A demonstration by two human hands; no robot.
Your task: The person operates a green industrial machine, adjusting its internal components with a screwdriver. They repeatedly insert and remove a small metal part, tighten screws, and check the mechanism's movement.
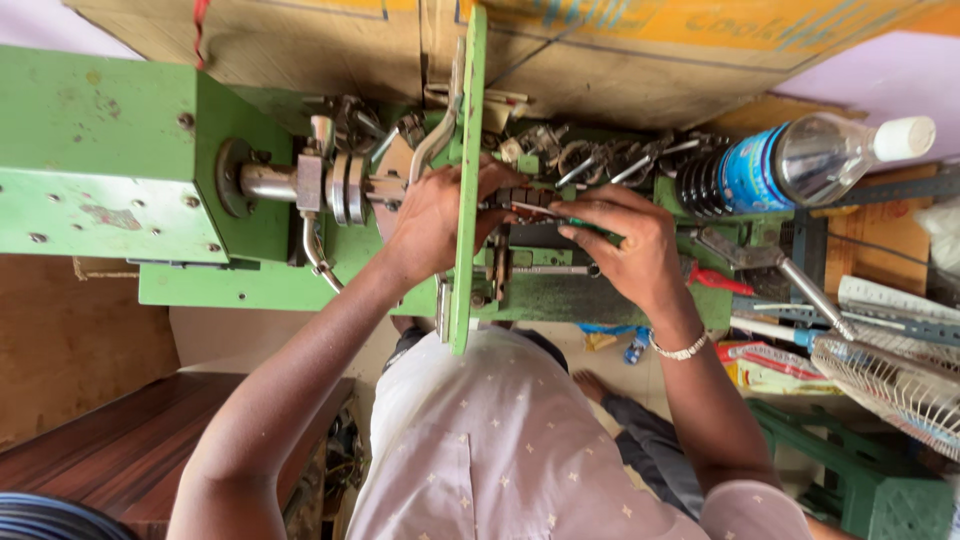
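Note:
A green metal machine [110, 150] with a steel shaft [270, 183] and round discs fills the upper left. My left hand [432, 218] reaches behind an upright green plate [466, 200] and grips a part near the machine's wheel. My right hand [625, 245] holds a thin tool with a green handle [590, 228], its tip pointing left toward small dark parts [520, 197] on the machine bed. A beaded bracelet [680, 350] circles my right wrist.
A clear plastic bottle [800, 160] with a blue label and white cap lies at upper right beside a heap of metal keys and tools [610, 155]. Cardboard [620, 50] lines the back. A wire fan grille [900, 380], a green stool [880, 490] and a wooden bench [110, 440] are nearby.

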